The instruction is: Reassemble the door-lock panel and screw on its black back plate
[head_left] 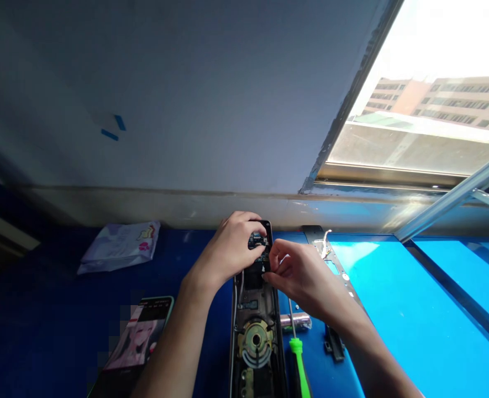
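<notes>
A long dark lock body (256, 331) lies open on the blue table, its circuit boards and a round brass part showing. My left hand (227, 251) is wrapped round its far end, fingers curled over the top edge. My right hand (298, 276) is closed in a pinch against a small black component (261, 249) on the board at that far end. What the fingertips pinch is too small to name.
A green-handled screwdriver (299, 359) and a metal cylinder (296, 320) lie right of the lock. A second long panel (331, 265) lies further right. A phone (140, 337) sits at left, a plastic packet (122, 246) behind it. A wall and window stand beyond the table.
</notes>
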`<state>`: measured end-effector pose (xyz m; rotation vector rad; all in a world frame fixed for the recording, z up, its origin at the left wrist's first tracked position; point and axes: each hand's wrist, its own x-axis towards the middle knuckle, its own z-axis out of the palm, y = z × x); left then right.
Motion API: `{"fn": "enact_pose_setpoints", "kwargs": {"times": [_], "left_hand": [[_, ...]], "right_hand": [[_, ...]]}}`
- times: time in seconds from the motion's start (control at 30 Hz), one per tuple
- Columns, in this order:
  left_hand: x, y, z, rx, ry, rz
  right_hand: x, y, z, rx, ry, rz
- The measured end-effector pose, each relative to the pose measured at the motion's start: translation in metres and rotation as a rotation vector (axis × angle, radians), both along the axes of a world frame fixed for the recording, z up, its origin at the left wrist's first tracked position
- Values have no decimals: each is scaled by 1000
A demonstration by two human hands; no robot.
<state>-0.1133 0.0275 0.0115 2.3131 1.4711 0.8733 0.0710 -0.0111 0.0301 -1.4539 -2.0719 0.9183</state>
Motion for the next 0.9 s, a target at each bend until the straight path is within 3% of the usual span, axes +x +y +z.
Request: {"fn": "enact_pose_setpoints", "kwargs": {"times": [0.9], "left_hand": [[1, -4, 2, -5, -18, -20]], "right_hand": [[-1, -4, 4, -3, -74, -14]]}}
